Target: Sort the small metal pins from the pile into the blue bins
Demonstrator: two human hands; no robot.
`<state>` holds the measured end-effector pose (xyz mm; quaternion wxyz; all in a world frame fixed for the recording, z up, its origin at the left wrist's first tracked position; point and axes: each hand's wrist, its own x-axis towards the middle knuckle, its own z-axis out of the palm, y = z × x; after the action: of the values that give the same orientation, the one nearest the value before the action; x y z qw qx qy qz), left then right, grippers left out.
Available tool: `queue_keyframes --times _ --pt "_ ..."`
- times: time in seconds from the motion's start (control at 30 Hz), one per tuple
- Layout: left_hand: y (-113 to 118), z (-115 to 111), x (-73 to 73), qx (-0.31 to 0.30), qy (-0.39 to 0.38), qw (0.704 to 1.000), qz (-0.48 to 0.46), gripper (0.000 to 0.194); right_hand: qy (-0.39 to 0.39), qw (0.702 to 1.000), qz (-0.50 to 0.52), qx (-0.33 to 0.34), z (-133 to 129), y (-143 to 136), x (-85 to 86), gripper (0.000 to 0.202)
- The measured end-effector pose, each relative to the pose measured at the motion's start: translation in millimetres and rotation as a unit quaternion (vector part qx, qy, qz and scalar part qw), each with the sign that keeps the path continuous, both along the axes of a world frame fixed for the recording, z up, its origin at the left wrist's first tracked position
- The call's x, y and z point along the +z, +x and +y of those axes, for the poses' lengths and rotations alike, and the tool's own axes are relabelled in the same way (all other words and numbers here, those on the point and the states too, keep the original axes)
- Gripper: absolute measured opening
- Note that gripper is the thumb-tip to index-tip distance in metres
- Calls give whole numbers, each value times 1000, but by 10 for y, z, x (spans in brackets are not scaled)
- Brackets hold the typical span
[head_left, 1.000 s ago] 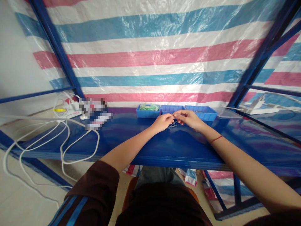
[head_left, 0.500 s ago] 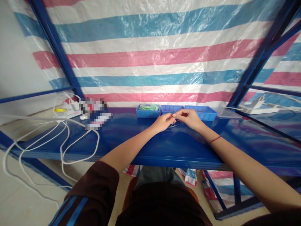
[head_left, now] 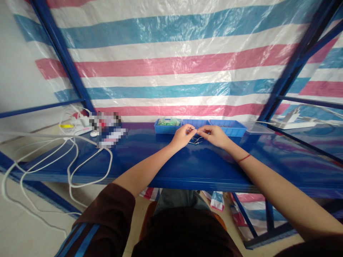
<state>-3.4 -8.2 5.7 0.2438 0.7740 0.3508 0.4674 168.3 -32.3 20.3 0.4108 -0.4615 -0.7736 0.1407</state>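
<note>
My left hand point(head_left: 184, 136) and my right hand point(head_left: 214, 135) meet fingertip to fingertip above the blue tabletop point(head_left: 171, 164). Both are closed in a pinch. A small, thin piece, pale or metallic, shows at the left fingertips, too small to name. What the right fingers pinch is hidden. Just beneath the hands lie several thin metallic pin-like pieces point(head_left: 197, 141) in a loose heap. Behind the hands stand a middle blue bin point(head_left: 199, 123), partly covered by them, and a right blue bin point(head_left: 233, 130) with small dark pieces inside.
A left blue bin point(head_left: 167, 130) holds a green bagged item point(head_left: 168, 122). White cables point(head_left: 109, 164) loop over the table's left edge, near a blurred-out object point(head_left: 107, 128). At the right are a clear plastic lid point(head_left: 259, 127) and a white power strip point(head_left: 297, 123). Blue frame posts flank the table.
My left hand has turned and lifted slightly, its thumb and fingers now more arched. My right hand has shifted a little. More of the metallic pieces under the hands shows.
</note>
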Motion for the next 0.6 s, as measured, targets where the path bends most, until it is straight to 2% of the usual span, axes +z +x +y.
queue_keyframes --times 0.07,0.17,0.3,0.4,0.5,0.6 --pt "-1 2 -9 5 -4 1000 14 21 -35 999 1 -17 23 17 -11 34" --pt "-17 6 -20 15 6 999 51 30 -101 988 82 -88 73 85 -7 31" --pt "-58 -2 -17 -8 59 987 149 23 -110 937 259 -206 169 284 11 26" --pt "-80 -44 5 -30 83 969 229 22 -108 897 340 -261 220 440 24 24" --pt "-91 -95 36 -26 80 956 282 27 -119 890 355 -261 224 509 36 25" --pt "-97 -111 46 -34 78 944 320 32 -119 902 347 -228 186 465 48 29"
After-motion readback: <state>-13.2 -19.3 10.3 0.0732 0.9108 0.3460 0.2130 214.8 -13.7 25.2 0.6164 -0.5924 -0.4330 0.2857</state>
